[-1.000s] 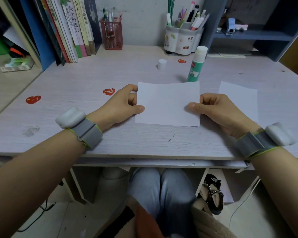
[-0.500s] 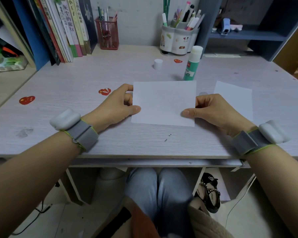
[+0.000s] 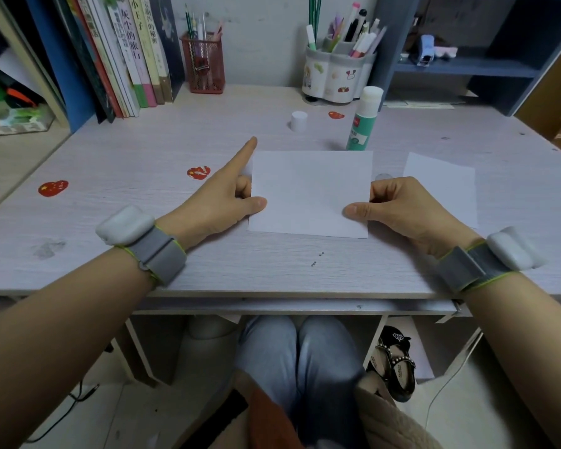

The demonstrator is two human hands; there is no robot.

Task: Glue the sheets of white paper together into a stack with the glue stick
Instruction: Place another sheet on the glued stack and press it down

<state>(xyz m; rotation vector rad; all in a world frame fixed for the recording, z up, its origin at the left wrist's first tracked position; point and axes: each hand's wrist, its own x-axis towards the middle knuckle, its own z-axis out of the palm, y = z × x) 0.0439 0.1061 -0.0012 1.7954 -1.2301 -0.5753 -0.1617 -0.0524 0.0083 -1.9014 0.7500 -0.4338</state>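
1. At the middle of the pale wood-grain desk (image 3: pixel 117 176), a white rectangular paper sheet (image 3: pixel 308 192) lies flat.
2. The left hand (image 3: pixel 221 199) pinches its left edge under the thumb, forefinger stretched out straight towards the far side.
3. The right hand (image 3: pixel 399 205) pinches the sheet's right edge, fingers curled.
4. A second white paper sheet (image 3: pixel 447 186) lies just right of that hand.
5. Just beyond the held sheet's far right corner stands the green uncapped glue stick (image 3: pixel 363 119); its small white cap (image 3: pixel 298 120) stands apart, to its left.
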